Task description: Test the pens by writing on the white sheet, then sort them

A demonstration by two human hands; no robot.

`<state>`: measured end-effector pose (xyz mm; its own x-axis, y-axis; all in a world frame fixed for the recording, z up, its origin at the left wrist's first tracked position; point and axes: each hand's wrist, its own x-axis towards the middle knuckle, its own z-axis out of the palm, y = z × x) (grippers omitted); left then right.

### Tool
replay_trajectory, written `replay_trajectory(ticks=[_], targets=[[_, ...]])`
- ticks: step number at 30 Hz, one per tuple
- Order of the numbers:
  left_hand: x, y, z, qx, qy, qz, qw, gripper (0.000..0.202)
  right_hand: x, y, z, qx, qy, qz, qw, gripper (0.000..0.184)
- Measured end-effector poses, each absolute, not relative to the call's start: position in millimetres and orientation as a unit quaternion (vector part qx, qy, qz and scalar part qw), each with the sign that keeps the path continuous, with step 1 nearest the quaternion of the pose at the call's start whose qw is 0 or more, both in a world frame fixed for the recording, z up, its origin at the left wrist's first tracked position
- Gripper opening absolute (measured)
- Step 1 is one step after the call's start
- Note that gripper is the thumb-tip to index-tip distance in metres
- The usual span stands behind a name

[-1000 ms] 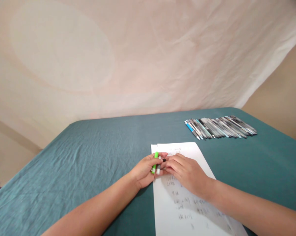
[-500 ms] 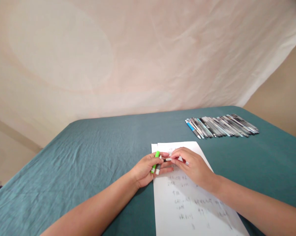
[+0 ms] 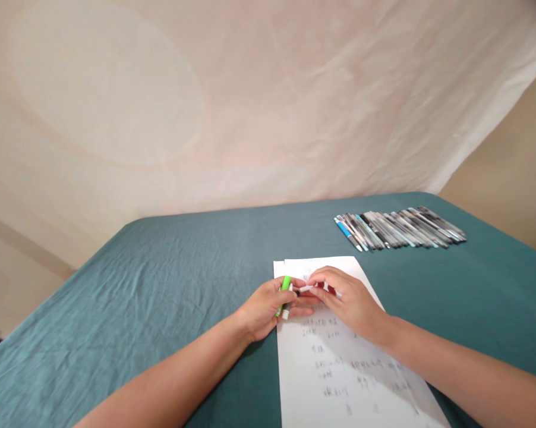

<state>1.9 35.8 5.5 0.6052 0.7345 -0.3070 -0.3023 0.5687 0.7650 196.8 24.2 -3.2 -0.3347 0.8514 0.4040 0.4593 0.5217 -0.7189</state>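
My left hand (image 3: pixel 265 306) is closed around a bright green pen-like piece (image 3: pixel 286 283) and a grey piece with a white end (image 3: pixel 286 312), pinned under the thumb. Between my two hands lies a slim pen part (image 3: pixel 304 289), white with a dark left end. My right hand (image 3: pixel 346 300) pinches its white side with thumb and forefinger, while the dark end sits at my left fingertips. Whether it is a whole pen or a refill I cannot tell. Both hands are over the upper part of the handwritten paper sheets (image 3: pixel 303 380).
A long row of pens (image 3: pixel 397 230), mostly grey, black and clear with a blue one at its left end, lies at the back right. Teal cloth (image 3: pixel 174 279) covers the table. Behind the table hangs a pale sheet (image 3: pixel 259 107).
The green piece has tilted slightly in my left hand. The slim pen part has shifted a little at the fingertips. Both hands stay nearly in place.
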Motion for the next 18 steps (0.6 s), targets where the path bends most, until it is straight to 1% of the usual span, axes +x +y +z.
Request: replay_trajectory(ticks=[5, 12, 16, 18], targets=[[1.3, 38.5, 2.8, 0.394, 0.322, 0.306, 0.804, 0.016, 197.0, 21.8, -0.3, -0.438, -0.762, 0.268, 0.395, 0.012], [-1.1, 38.8, -1.5, 0.305, 0.279, 0.296, 0.861, 0.018, 191.7, 19.9, -4.5, -0.421, -0.78, 0.249, 0.391, 0.009], [-2.7, 38.1, 0.2, 0.319, 0.265, 0.273, 0.868, 0.02, 187.3, 19.2, -6.9, -0.377, -0.813, 0.218, 0.386, 0.008], [-3.0, 38.1, 1.7, 0.328, 0.267, 0.265, 0.867, 0.025, 186.6, 18.9, -7.0, -0.367, -0.822, 0.215, 0.379, 0.009]])
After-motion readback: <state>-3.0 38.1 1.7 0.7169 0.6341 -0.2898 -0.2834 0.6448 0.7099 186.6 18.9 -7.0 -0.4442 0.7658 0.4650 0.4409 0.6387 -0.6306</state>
